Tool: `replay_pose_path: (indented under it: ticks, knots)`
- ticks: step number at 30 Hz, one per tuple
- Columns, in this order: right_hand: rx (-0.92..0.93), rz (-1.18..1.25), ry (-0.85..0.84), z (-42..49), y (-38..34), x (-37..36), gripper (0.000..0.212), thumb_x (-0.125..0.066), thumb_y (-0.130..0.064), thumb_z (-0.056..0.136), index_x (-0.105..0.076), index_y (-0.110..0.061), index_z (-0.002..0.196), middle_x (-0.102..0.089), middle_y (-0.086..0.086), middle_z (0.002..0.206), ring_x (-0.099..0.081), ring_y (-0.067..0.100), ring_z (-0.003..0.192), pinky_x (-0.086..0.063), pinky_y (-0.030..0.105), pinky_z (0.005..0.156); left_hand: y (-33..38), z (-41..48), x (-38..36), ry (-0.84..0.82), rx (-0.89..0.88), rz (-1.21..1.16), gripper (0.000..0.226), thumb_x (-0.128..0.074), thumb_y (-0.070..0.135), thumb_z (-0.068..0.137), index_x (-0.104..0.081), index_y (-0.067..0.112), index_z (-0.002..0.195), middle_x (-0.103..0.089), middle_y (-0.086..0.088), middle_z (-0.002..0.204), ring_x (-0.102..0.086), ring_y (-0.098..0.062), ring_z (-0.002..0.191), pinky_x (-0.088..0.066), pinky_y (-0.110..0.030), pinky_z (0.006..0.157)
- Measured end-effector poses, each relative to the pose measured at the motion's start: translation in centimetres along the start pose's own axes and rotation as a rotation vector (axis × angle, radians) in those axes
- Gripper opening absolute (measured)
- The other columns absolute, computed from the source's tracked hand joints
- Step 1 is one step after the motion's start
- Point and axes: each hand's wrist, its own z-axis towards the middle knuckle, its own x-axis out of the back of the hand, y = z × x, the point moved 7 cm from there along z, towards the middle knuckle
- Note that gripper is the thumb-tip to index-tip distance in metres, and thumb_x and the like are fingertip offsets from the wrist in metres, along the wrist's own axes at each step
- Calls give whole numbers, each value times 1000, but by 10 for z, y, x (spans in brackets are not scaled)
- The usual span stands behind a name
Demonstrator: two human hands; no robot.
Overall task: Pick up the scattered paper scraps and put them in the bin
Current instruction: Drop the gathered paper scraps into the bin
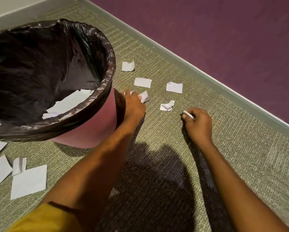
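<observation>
A pink bin (96, 129) lined with a black bag (106, 76) stands on the carpet at left, with white paper scraps (68, 102) inside. My left hand (134, 106) reaches down just right of the bin and grips a white scrap (144, 96) on the floor. My right hand (199, 123) is curled low over the carpet and pinches a small white scrap (188, 114). Loose scraps lie beyond both hands: a crumpled one (167, 106), a flat one (174, 87), another flat one (142, 82) and a curled one (128, 66).
More paper pieces (29, 181) lie on the carpet left of my left arm, below the bin. A grey skirting board (207, 77) and purple wall (224, 39) run diagonally at right. Green-grey carpet (241, 148) covers the floor.
</observation>
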Motion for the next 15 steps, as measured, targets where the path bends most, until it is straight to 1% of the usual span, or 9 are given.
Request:
replay_pose_path:
  ticks: [2, 4, 5, 7, 8, 10, 12, 14, 15]
  knots:
    - [43, 64, -66, 6, -13, -13, 12, -77, -21, 96, -77, -27, 107, -63, -5, 120, -59, 21, 117, -52, 40, 97, 2, -3, 5, 81, -39, 15, 20, -66, 6, 94, -65, -1, 113, -55, -18, 131, -57, -34, 114, -51, -50, 105]
    - [82, 109, -167, 13, -27, -30, 17, -79, -24, 94, -77, -33, 108, -55, -10, 144, -50, 18, 136, -48, 49, 114, 4, -7, 10, 123, -82, 18, 16, -67, 1, 91, -65, 1, 107, -57, -15, 121, -56, -30, 107, -51, -44, 102]
    - [110, 110, -220, 17, -36, -38, 19, -80, -24, 93, -77, -36, 108, -49, -13, 153, -46, 18, 143, -44, 51, 118, 4, -9, 11, 130, -98, 19, 14, -66, -1, 91, -65, 1, 106, -57, -14, 120, -54, -28, 108, -48, -37, 103]
    - [195, 26, -306, 20, -50, -54, 24, -80, -24, 93, -76, -39, 112, -40, -14, 165, -38, 22, 151, -35, 53, 122, 7, -14, 14, 152, -114, 35, 16, -61, -5, 93, -67, 1, 108, -59, -13, 121, -52, -26, 110, -32, -19, 95]
    - [234, -47, -329, 20, -55, -61, 28, -80, -23, 94, -76, -39, 117, -41, -11, 167, -37, 23, 152, -31, 54, 123, 8, -16, 13, 160, -120, 35, 18, -59, -6, 94, -68, 0, 108, -60, -14, 121, -51, -27, 111, -26, -18, 91]
    - [271, -156, -309, 17, -58, -71, 32, -78, -18, 95, -76, -37, 121, -53, -6, 158, -43, 23, 145, -37, 56, 119, 9, -22, 13, 168, -128, 16, 18, -55, -7, 98, -69, -2, 106, -62, -17, 118, -51, -29, 111, -26, -19, 89]
    - [271, -163, -234, 10, -60, -73, 32, -74, -10, 95, -76, -33, 118, -63, -6, 139, -49, 20, 128, -49, 53, 104, 9, -28, 13, 175, -134, -21, 18, -54, -6, 100, -71, -3, 105, -64, -19, 115, -54, -30, 108, -33, -24, 87]
    - [250, -158, -174, 2, -62, -74, 30, -70, -6, 96, -74, -31, 111, -62, -9, 121, -49, 17, 114, -53, 47, 91, 11, -39, 16, 178, -148, -53, 19, -56, -3, 101, -74, -2, 108, -66, -19, 114, -58, -31, 106, -39, -27, 87]
    - [226, -134, -167, -3, -63, -74, 26, -69, -7, 97, -74, -30, 106, -61, -9, 115, -50, 17, 110, -53, 44, 87, 13, -44, 17, 190, -145, -75, 19, -57, 0, 102, -74, -1, 110, -67, -18, 114, -60, -30, 105, -42, -29, 88]
